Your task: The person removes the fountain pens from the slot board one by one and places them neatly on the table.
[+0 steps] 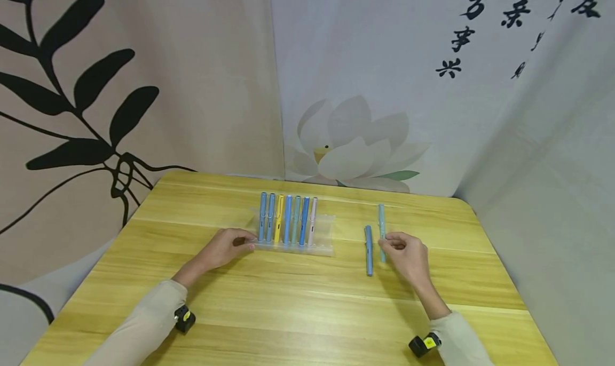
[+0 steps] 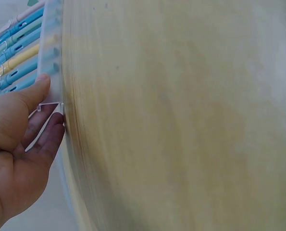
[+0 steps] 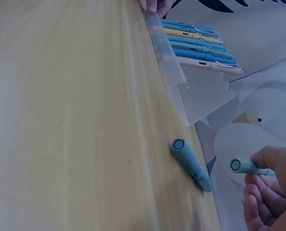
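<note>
A clear pen stand (image 1: 325, 233) on the wooden table holds several pens side by side: blue ones, a yellow pen (image 1: 278, 218), a green pen (image 1: 295, 220) and a pale pink pen (image 1: 312, 222) at the right. At the stand's left end, my left hand (image 1: 226, 247) pinches its edge, thumb (image 2: 43, 86) on the front. My right hand (image 1: 408, 255) holds a light green pen (image 1: 381, 219) between thumb and fingers; in the right wrist view this pen (image 3: 243, 166) appears raised off the table. Just left of it lies a blue pen (image 1: 369, 251), touched by neither hand.
The right part of the stand (image 3: 205, 91) has no pens in it. Behind the wooden table (image 1: 298, 307) hang pale cloths with a black leaf print (image 1: 91, 152), a lotus print (image 1: 355, 142) and dark lettering. Each wrist wears a small black camera (image 1: 184, 319).
</note>
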Demonstrator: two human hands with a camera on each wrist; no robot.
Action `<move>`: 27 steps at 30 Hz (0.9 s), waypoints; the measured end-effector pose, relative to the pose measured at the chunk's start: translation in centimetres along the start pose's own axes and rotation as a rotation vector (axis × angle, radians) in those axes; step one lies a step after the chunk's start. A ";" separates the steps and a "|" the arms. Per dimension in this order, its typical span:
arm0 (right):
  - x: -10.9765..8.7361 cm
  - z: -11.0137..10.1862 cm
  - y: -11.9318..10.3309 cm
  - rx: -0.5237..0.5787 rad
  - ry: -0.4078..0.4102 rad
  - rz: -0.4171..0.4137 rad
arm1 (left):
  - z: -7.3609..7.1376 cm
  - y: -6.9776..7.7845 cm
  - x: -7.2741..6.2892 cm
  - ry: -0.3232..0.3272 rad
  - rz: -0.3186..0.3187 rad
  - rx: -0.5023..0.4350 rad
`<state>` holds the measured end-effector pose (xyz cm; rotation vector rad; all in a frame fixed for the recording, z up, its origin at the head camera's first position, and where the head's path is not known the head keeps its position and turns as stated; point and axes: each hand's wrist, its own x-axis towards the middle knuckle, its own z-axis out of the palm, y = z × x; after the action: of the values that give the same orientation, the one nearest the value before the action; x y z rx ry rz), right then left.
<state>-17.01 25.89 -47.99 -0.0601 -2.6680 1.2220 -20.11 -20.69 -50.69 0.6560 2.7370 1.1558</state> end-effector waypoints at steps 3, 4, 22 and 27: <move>-0.1 -0.1 0.2 -0.008 0.002 0.011 | 0.0 0.0 0.0 0.002 0.000 0.001; -0.2 -0.1 0.3 -0.012 0.001 0.017 | 0.0 0.0 0.0 0.003 0.001 0.002; -0.8 0.4 1.6 -0.050 -0.047 0.102 | -0.1 -0.1 -0.1 0.004 0.003 -0.010; -0.7 0.5 2.0 -0.075 -0.052 0.119 | 0.0 -0.1 0.0 0.001 0.007 -0.005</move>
<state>-16.57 26.75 -49.97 -0.2033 -2.7914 1.1713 -20.12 -20.81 -50.78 0.6655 2.7334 1.1650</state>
